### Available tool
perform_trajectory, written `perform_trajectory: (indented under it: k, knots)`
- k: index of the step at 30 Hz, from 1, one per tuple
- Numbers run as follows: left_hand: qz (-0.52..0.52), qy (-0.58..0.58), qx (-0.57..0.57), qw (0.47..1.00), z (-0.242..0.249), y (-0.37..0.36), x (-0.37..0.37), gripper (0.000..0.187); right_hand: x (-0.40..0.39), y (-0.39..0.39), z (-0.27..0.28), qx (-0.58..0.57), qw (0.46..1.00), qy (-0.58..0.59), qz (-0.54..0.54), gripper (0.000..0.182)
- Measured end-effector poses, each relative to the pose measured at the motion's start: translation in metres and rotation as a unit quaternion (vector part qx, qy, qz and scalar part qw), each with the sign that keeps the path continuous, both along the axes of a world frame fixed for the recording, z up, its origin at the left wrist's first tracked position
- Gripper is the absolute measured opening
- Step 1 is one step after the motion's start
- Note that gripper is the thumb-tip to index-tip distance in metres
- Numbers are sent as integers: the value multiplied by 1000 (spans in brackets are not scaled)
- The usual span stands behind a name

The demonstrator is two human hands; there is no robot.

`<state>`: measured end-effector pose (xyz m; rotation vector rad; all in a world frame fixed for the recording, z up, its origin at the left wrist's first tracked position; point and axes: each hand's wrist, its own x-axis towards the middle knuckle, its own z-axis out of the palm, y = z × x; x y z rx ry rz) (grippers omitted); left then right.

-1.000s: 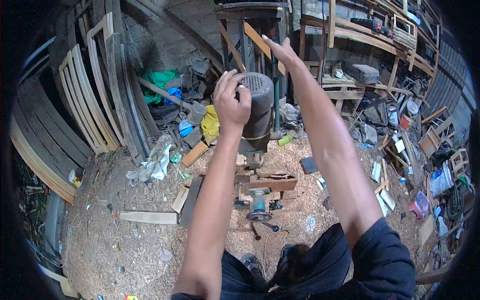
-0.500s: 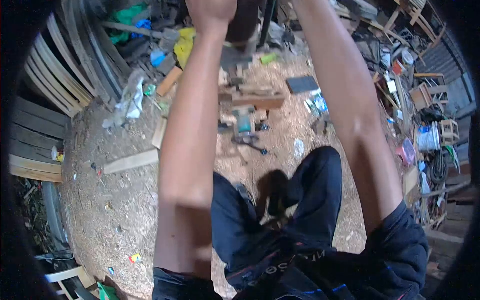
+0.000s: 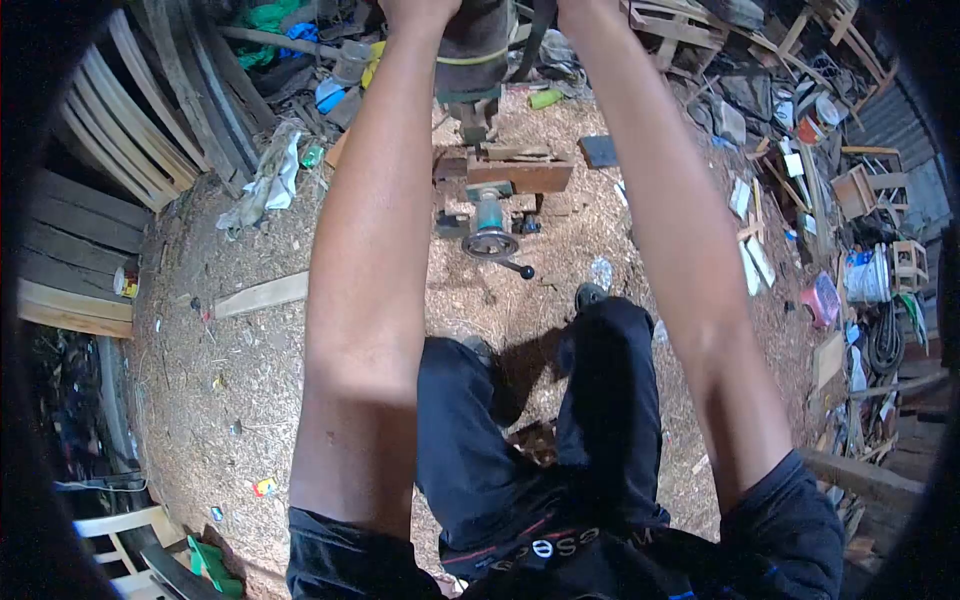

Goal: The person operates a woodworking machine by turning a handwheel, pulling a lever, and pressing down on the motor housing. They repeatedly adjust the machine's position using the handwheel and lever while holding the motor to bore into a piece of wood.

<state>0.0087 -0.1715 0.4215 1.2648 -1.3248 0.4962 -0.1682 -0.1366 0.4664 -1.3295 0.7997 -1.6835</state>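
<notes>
Both my arms reach up and forward to the top edge. Of my left hand [image 3: 420, 8] only the part by the wrist shows, left of a dark, rounded machine body [image 3: 474, 45] with a yellow band. My right hand [image 3: 588, 10] is also cut off there, beside a dark, narrow upright piece [image 3: 538, 38]. The fingers of both hands lie out of frame, so any grip is hidden. Below the machine body is a brown wooden block [image 3: 530, 177]. Nearer me, a green shaft housing carries a handwheel [image 3: 490, 246] with a black knob.
Sawdust and scraps cover the floor [image 3: 230, 400]. Curved wooden strips [image 3: 120, 130] lean at the left. A pale board [image 3: 262, 296] lies on the ground. At right are a white bucket [image 3: 866, 275], a pink container [image 3: 822, 300] and wood scraps. My legs [image 3: 610, 390] stand below the handwheel.
The view has shifted and sharpened. More of the machine body now shows, and my left hand has moved further out past the top edge. My feet appear further apart.
</notes>
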Motion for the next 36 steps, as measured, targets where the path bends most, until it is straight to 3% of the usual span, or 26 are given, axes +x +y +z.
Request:
perform_trajectory:
  k: [1, 2, 3, 5, 9, 11, 13, 14, 15, 16, 17, 19, 21, 22, 25, 27, 32, 36]
  knots:
    - [0, -4, -7, 1000, -3, -4, 1, 33, 3, 0, -20, -41, 997, -62, 2, 52]
    - [1, -8, -15, 1000, -6, -5, 1, 32, -12, 10, -39, -76, 996, 11, 50, 34]
    - [2, -11, -20, 1000, -11, -6, 3, 32, -23, 27, -55, -80, 995, 34, 53, 53]
    - [-7, -16, -14, 1000, -14, -4, 4, 32, -21, 71, -62, -86, 993, -26, 83, 44]
    - [-13, -20, 6, 1000, -14, 7, 3, 33, -51, 81, -42, 31, 970, 179, 163, 31]
    - [-32, -17, -9, 999, -12, 5, 4, 35, -56, 82, -11, 45, 930, 337, 139, 25]
    - [-28, -24, 14, 999, -12, 4, 9, 43, -45, 80, 46, 157, 737, 627, 200, 42]
    - [-10, -35, -7, 999, -15, 5, 7, 43, -30, 80, 55, 175, 674, 696, 173, 42]
    - [7, -43, -21, 999, -20, 11, 4, 43, -20, 74, 54, 210, 648, 712, 174, 43]
    - [-50, -64, 82, 993, -20, 18, 10, 59, -11, 62, 50, 244, 621, 725, 173, 44]
    - [-45, -68, 98, 992, -15, 28, 8, 62, -4, 56, 46, 275, 595, 736, 170, 44]
    - [-36, -79, 134, 987, -18, 54, 1, 69, 0, 59, 40, 139, 544, 810, 168, 39]
    - [-26, -80, 190, 978, -11, 67, -1, 79, 3, 48, 36, 93, 476, 854, 191, 37]
    - [-25, -78, 205, 975, -12, 70, -3, 80, -7, 35, 17, 196, 540, 798, 185, 34]
    - [-14, -81, 222, 972, -16, 66, -2, 83, -28, 97, -34, 112, 692, 711, 63, 35]
    - [-57, -71, 157, 983, -25, 59, -1, 80, -32, 115, -42, 153, 730, 665, 45, 35]
    - [-59, -108, 116, 986, -32, 72, -4, 76, -38, 134, -70, 244, 794, 556, 26, 33]
    - [-63, -120, 66, 989, -34, 77, -4, 74, -39, 147, -89, 254, 790, 558, -15, 35]
